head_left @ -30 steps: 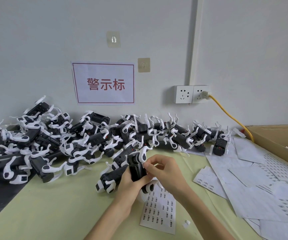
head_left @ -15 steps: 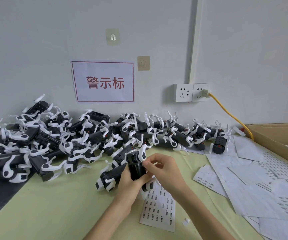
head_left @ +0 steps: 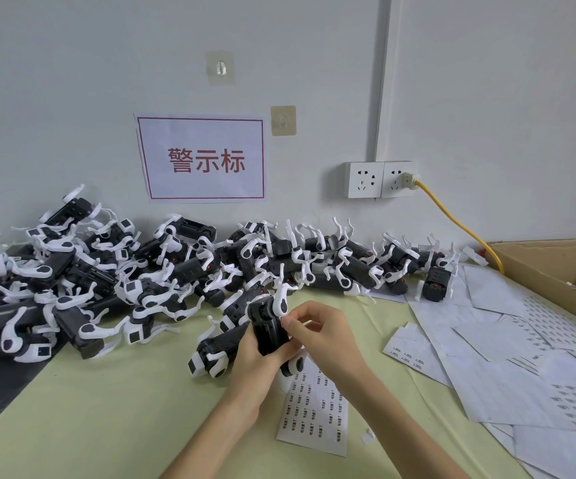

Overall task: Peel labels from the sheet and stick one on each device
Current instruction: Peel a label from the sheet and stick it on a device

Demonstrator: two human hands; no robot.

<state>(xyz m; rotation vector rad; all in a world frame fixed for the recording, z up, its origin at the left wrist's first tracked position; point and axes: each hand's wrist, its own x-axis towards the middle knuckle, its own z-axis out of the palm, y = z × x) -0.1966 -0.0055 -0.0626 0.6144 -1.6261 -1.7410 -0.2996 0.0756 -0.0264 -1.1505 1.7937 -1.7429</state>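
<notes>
1. Head view: Black plastic device with white curved clips (head_left: pixel 268 331) stands nearly upright between the two hands, its long axis running from the white clip at the top down toward the person, just above the green table covering (head_left: pixel 106 409).
2. Left hand (head_left: pixel 257 357) wraps the lower body of that device from the left, thumb and fingers curled round it, so it carries the weight.
3. Right hand (head_left: pixel 321 335) is at the device's right side near the top, fingertips narrowly pinched together against the black body just below the white clip. A label is probably between them, but it is too small to make out.
4. Judged from this, the coming move is a short press leftward onto the device's side face; the right hand is the nearer one for it, and nothing stands between fingertips and surface.
5. White label sheet with rows of small printed labels (head_left: pixel 314 413) lies flat on the table directly beneath the right wrist, close at hand for the next peel.
6. Another black and white device (head_left: pixel 214 350) lies on its side just left of the left hand, touching or nearly touching the held one.
7. Large heap of black and white devices (head_left: pixel 175 271) runs along the wall behind, apart from the working spot.
8. Loose white paper sheets (head_left: pixel 504 357) cover the table to the right, and a brown cardboard box (head_left: pixel 556 267) sits at the far right edge.
</notes>
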